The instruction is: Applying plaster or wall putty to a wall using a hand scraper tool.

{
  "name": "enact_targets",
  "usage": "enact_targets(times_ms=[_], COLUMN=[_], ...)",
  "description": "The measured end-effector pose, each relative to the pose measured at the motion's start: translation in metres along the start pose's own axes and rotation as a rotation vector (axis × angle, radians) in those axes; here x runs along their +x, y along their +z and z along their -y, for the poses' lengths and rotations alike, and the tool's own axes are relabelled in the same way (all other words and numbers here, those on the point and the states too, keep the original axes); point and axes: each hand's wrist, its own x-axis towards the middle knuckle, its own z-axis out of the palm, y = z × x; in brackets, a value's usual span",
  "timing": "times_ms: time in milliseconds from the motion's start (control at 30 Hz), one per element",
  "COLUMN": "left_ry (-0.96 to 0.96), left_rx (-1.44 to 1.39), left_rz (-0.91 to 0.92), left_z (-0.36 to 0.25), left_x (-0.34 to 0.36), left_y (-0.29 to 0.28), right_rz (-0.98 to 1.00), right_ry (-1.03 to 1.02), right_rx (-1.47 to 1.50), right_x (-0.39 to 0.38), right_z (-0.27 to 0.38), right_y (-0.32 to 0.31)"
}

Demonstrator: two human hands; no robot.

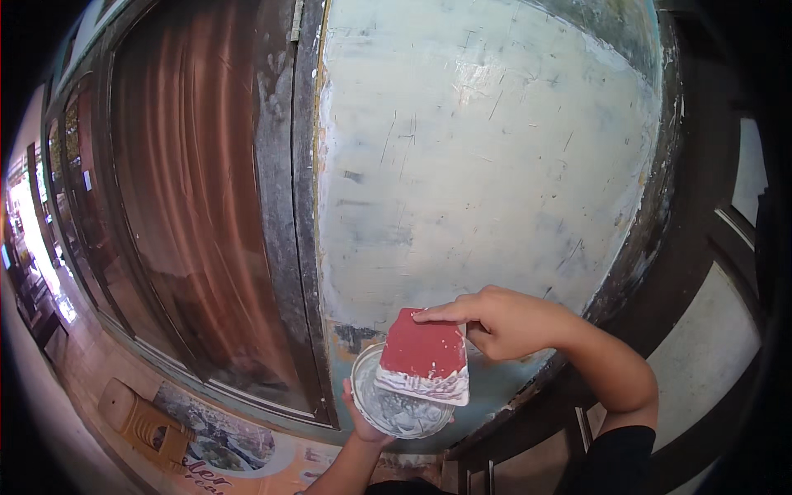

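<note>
My left hand [365, 419] is wrapped round the side of a round tub [360, 410] whose inside is smeared with white filler paste [408, 415]. Over the tub's mouth, my right hand [513, 323] grips a flat red putty scraper [424, 345], its index finger lying along the top edge. White paste coats the scraper's lower edge, which hangs over the paste in the tub. Just beyond both hands rises a wall panel [487, 181] with patchy whitish filler, dark scratches and small pits.
A dark wooden frame with glass and a reddish-brown curtain [198, 198] stands left of the panel. On the lower-left floor, a brown plastic stool [144, 421] sits by a printed sheet [227, 445]. A dark panelled door [701, 330] is at the right.
</note>
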Motion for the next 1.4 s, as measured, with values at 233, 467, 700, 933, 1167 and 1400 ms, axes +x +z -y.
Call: enact_targets(times_ms=[233, 467, 700, 933, 1167, 1400], left_ry=[-0.068, -0.038, -0.023, -0.026, -0.025, 0.0], left_rx=[-0.184, -0.119, -0.406, -0.436, -0.203, -0.126], left_rz=[0.043, -0.046, 0.261, 0.317, 0.168, 0.109], left_z=[0.012, 0.012, -0.003, -0.005, -0.007, -0.014], left_x=[0.0, 0.001, 0.021, 0.035, 0.032, 0.034], left_y=[-0.014, -0.019, -0.023, -0.027, -0.025, -0.016], right_rz=[0.117, -0.112, -0.101, -0.304, -0.494, -0.844], right_ry=[0.155, 0.059, 0.048, 0.175, 0.221, 0.217], right_rx=[0.236, 0.361, -0.07, -0.189, -0.631, -1.015], right_x=[0.014, 0.021, 0.021, 0.04, 0.053, 0.037], right_z=[-0.012, -0.004, 0.01, -0.005, -0.021, 0.01], right_y=[-0.009, 0.0, -0.028, -0.07, -0.117, -0.174])
